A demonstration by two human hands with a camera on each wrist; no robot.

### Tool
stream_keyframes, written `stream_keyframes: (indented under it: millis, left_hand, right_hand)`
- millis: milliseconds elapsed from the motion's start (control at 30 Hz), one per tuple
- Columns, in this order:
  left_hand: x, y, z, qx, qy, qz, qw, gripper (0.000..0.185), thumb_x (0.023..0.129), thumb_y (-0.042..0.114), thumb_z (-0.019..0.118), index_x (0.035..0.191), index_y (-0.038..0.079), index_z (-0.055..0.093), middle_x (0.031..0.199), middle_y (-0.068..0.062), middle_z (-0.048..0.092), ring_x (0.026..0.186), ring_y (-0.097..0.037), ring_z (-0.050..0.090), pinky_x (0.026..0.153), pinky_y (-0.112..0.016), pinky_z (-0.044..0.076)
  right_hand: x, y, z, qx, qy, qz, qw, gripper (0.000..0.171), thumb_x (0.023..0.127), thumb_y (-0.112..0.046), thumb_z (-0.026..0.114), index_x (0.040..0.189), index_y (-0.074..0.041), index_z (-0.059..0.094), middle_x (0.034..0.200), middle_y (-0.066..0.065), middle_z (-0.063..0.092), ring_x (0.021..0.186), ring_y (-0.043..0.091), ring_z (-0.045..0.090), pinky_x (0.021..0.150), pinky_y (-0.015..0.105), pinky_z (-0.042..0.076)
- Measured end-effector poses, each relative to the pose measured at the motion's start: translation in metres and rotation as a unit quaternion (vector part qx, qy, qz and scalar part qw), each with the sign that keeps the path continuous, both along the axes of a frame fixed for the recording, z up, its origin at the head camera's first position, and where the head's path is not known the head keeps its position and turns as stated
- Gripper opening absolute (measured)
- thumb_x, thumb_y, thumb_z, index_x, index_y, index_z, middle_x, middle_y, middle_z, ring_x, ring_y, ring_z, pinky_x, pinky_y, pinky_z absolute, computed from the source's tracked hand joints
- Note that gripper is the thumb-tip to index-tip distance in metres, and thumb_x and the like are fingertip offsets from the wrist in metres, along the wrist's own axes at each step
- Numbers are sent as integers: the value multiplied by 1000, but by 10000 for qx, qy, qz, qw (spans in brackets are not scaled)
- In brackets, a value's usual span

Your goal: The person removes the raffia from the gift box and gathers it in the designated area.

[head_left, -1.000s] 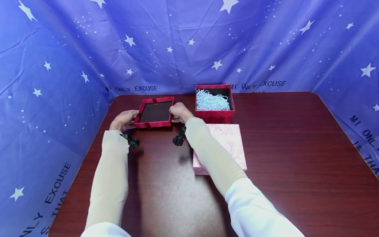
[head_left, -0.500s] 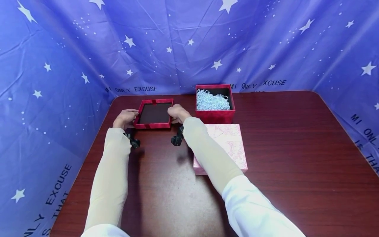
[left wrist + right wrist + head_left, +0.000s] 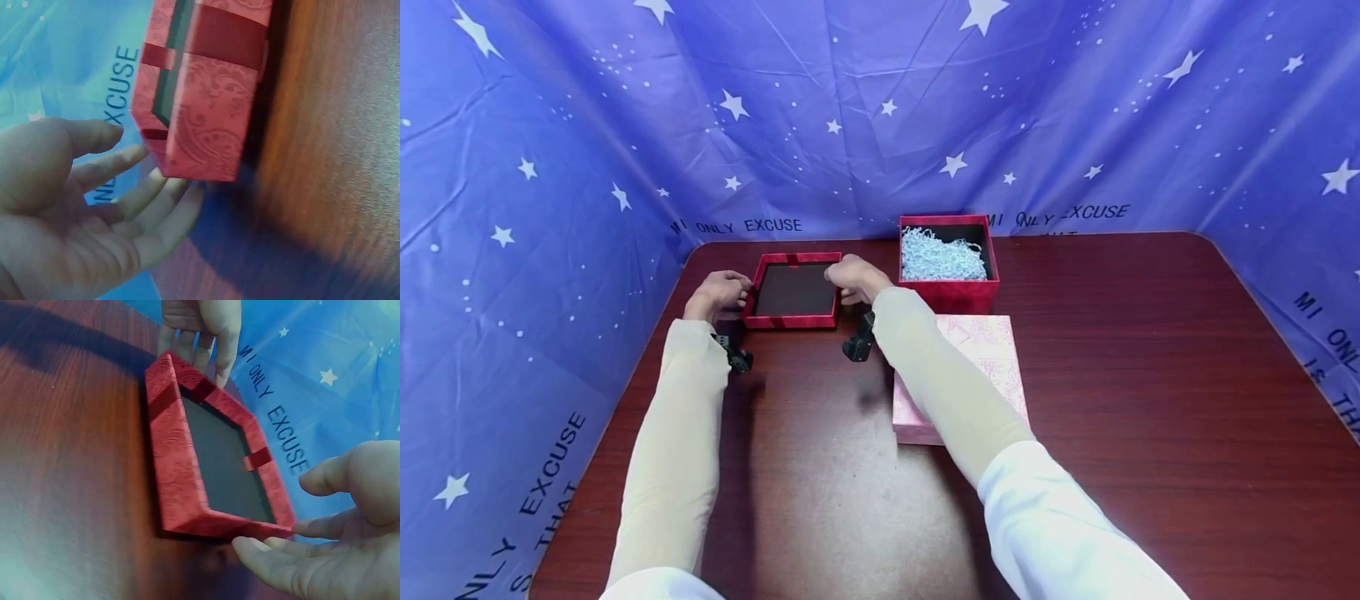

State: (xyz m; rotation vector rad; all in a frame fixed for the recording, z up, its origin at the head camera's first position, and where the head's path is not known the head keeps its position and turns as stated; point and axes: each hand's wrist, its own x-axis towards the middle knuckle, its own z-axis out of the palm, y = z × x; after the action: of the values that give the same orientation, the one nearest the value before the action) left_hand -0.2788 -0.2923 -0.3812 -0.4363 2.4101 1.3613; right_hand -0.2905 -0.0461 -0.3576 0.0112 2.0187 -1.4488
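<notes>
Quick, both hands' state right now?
Left hand: open, beside the shallow red box, not holding it.
Right hand: open, by its opposite side, not holding it.

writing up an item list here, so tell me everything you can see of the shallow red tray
The shallow red tray looks roughly square, with low, paisley-patterned walls and darker red ribbon-like bands over its rim. It looks like covered cardboard, with a bare dark floor inside. It lies open side up on the table, left of the red box. The left grip and right grip are at opposite sides, fingertips seemingly touching it.
</notes>
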Motion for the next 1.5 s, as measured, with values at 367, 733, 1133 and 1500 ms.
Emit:
stream_keyframes:
  millis: [367, 733, 1133, 1500]
  left_hand:
    - [-8, 27, 28, -1039, 1301, 268, 9857, 36, 96, 22, 44, 124, 2, 54, 116, -14, 54, 84, -18, 55, 65, -21, 46]
    - [-21, 84, 55, -62, 1346, -142, 9908, 36, 99, 18, 47, 132, 5, 50, 105, -5, 51, 82, -7, 51, 64, -14, 50]
    - [-18, 147, 61, 373, 1549, -979, 9824, 35, 99, 16, 49, 130, 1, 49, 116, -13, 57, 87, -15, 55, 86, -34, 55]
    - [-22, 192, 50, 771, 1271, -1502, 9774, 42, 98, 15, 53, 136, 0, 44, 124, -21, 56, 107, -28, 58, 98, -37, 50]
  right_hand:
    - [-8, 17, 38, -119, 1159, 4, 9932, 47, 98, -13, 47, 141, 1, 35, 143, 18, 41, 121, 32, 53, 101, 38, 48]
    - [-17, 67, 60, -94, 2085, -295, 9775, 37, 98, -14, 49, 134, -4, 48, 131, 15, 55, 106, 23, 61, 93, 34, 53]
    - [-24, 122, 60, -259, 2240, -553, 9727, 43, 97, -14, 53, 137, -1, 45, 135, 17, 52, 114, 31, 58, 100, 38, 49]
    - [-25, 162, 48, 205, 2168, -640, 9739, 52, 95, -18, 58, 142, -4, 40, 139, 16, 49, 123, 30, 53, 101, 35, 48]
